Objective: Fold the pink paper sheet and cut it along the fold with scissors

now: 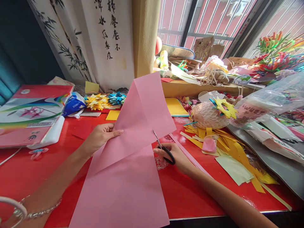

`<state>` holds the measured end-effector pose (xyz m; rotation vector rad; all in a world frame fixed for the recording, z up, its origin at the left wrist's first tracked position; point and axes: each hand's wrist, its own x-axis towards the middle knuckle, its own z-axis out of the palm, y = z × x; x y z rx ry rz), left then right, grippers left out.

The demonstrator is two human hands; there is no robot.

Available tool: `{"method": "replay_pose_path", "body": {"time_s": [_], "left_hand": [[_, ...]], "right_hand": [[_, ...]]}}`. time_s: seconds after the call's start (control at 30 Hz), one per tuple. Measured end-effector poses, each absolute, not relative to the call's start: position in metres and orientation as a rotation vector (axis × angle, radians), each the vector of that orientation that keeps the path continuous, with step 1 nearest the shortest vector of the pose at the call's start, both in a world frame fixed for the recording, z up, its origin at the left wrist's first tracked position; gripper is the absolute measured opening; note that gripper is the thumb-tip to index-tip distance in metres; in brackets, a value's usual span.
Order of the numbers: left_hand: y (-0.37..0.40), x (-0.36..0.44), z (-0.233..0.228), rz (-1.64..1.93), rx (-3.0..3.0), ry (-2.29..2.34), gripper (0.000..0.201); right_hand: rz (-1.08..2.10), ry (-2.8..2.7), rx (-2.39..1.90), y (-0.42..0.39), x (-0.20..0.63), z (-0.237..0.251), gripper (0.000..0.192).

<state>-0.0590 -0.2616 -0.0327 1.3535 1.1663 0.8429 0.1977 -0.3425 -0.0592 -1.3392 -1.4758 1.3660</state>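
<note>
A large sheet of pink paper point(142, 110) is pinched at its left edge between the thumb and fingers of my left hand point(104, 137). It is raised and tilted, with a crease line across its upper part. My right hand point(174, 155) is closed around the black handles of a pair of scissors point(166, 153). The scissors' blades point up and left, against the lower right part of the raised sheet; how much of them lies behind the paper is hidden. Below, another expanse of pink paper point(125, 193) reaches toward the table's front edge; whether it joins the raised sheet I cannot tell.
Yellow paper strips point(237, 152) and pale green paper point(234, 169) lie on the red table point(192, 196) at right. Behind them stands a round woven-looking object point(205, 115). Folded yellow paper pieces point(97, 102), a blue packet point(74, 104) and a packaged paper stack point(33, 117) sit at left.
</note>
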Motion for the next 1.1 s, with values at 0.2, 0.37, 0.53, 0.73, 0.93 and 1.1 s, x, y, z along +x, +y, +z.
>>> {"method": "replay_pose_path", "body": {"time_s": [0.2,0.37,0.53,0.73,0.93,1.1], "left_hand": [[-0.262,-0.059,-0.031,0.84,1.333,1.155,0.039],[-0.264,-0.058,-0.028,0.807,1.319,1.169,0.044],[-0.265,-0.056,-0.029,0.743,1.306,1.171,0.044],[-0.268,-0.054,-0.025,0.678,1.306,1.115,0.038],[-0.267,-0.054,-0.028,0.659,1.306,1.134,0.032],[-0.266,-0.054,-0.032,0.674,1.321,1.146,0.032]], "right_hand": [[1.403,-1.455,-1.339,-0.341,0.198,-0.06,0.043],[1.483,-1.454,-1.284,-0.341,0.199,-0.061,0.041],[1.557,-1.434,-1.279,-0.342,0.2,-0.059,0.042],[1.531,-1.477,-1.32,-0.343,0.201,-0.053,0.043],[1.531,-1.483,-1.317,-0.344,0.2,-0.051,0.043],[1.489,-1.493,-1.355,-0.343,0.199,-0.052,0.044]]}}
